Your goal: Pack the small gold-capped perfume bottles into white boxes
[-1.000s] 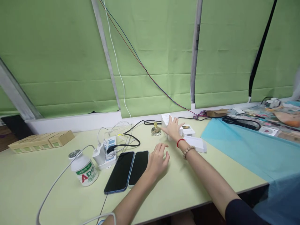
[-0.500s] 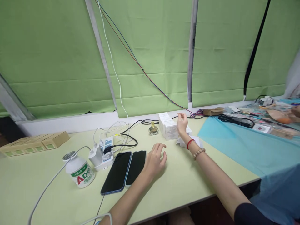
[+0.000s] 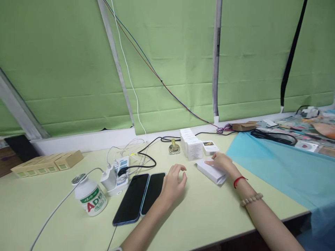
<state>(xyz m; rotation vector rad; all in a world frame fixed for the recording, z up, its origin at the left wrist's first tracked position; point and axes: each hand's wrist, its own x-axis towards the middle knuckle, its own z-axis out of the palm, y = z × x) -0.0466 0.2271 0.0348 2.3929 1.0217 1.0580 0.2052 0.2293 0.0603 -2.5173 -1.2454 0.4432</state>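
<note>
My right hand [image 3: 223, 163] is on a flattened white carton [image 3: 211, 172] lying on the table, its fingertips at the carton's far edge and its thumb hidden. Fingers curved and apart, my left hand [image 3: 173, 183] hovers beside two dark-screened phones [image 3: 133, 197] and holds nothing. Behind the hands stands a row of small white boxes [image 3: 194, 149], with a single white box [image 3: 210, 148] lying at its right. A small glass perfume bottle [image 3: 174, 147] with a gold cap stands left of the row.
A white bottle [image 3: 91, 198] and a power strip [image 3: 119, 184] with chargers and cables are at the left. Several brown boxes [image 3: 69, 160] line the far left. Blue sheeting [image 3: 269, 167] covers the right side, with a coiled black cable [image 3: 273, 137] and clutter on it.
My right hand has moved from beside the white boxes toward me and down onto the flattened carton. The single white box now shows uncovered. My left hand stays nearly where it was.
</note>
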